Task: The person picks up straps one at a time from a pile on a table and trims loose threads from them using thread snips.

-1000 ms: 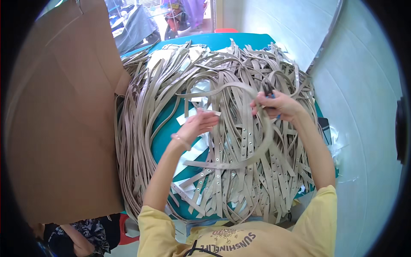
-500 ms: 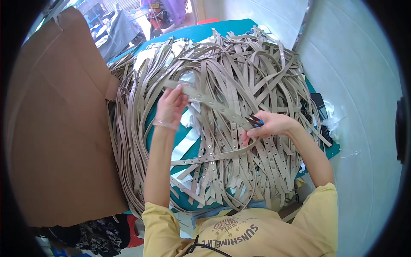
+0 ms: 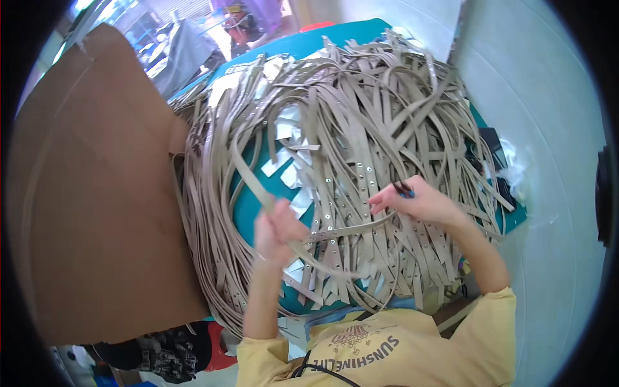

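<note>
My left hand (image 3: 278, 231), blurred by motion, is closed round a beige belt strap (image 3: 253, 179). One length of this strap runs up and left from the fist, and a smeared length trails toward lower right. In my right hand (image 3: 418, 201) is a small pair of snips (image 3: 404, 189) with dark blades and a bit of blue, partly covered by the fingers. A curved strap with metal eyelets (image 3: 351, 228) passes just below those fingertips; whether they touch it I cannot tell. Around both hands lies a large heap of similar straps (image 3: 361, 138), many with eyelet holes.
A tall brown cardboard sheet (image 3: 109, 193) stands along the left side. The heap covers a green table (image 3: 258, 216) with white scraps (image 3: 287, 126) among the straps. Dark objects (image 3: 493, 145) and clear plastic (image 3: 512, 168) lie at the right edge, beside a pale wall (image 3: 548, 129).
My left hand has come down toward me, drawing the strap with it. The eyelet strap that stretched between both hands no longer spans them. My right hand keeps the snips.
</note>
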The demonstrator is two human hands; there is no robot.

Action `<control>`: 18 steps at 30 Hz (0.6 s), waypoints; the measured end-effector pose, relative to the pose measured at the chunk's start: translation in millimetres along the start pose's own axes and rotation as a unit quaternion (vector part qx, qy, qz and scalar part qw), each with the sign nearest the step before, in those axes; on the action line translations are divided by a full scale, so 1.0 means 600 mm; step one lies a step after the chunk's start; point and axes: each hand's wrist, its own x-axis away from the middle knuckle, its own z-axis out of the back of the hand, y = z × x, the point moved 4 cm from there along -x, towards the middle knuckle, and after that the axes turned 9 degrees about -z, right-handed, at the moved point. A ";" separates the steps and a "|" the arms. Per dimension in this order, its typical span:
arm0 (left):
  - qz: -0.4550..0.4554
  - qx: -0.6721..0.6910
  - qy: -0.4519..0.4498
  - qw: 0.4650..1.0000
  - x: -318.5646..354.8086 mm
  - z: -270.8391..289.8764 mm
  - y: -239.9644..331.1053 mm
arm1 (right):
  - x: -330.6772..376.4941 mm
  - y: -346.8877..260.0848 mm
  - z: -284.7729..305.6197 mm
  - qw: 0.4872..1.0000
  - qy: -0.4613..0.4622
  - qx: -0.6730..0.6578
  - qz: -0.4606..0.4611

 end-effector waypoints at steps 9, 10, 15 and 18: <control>0.135 -0.249 0.132 0.950 0.152 0.086 -0.211 | -0.155 -0.046 -0.137 0.913 -0.165 -0.373 -0.005; 0.141 -0.389 0.059 0.908 0.170 0.097 -0.213 | -0.182 -0.051 -0.110 0.893 -0.189 -0.407 -0.021; 0.205 -0.673 -0.120 0.700 0.244 0.152 -0.229 | -0.226 -0.056 0.082 0.918 -0.146 -0.368 0.014; 0.343 -0.697 -0.143 0.613 0.275 0.198 -0.230 | -0.190 -0.080 0.110 0.956 -0.052 -0.277 0.081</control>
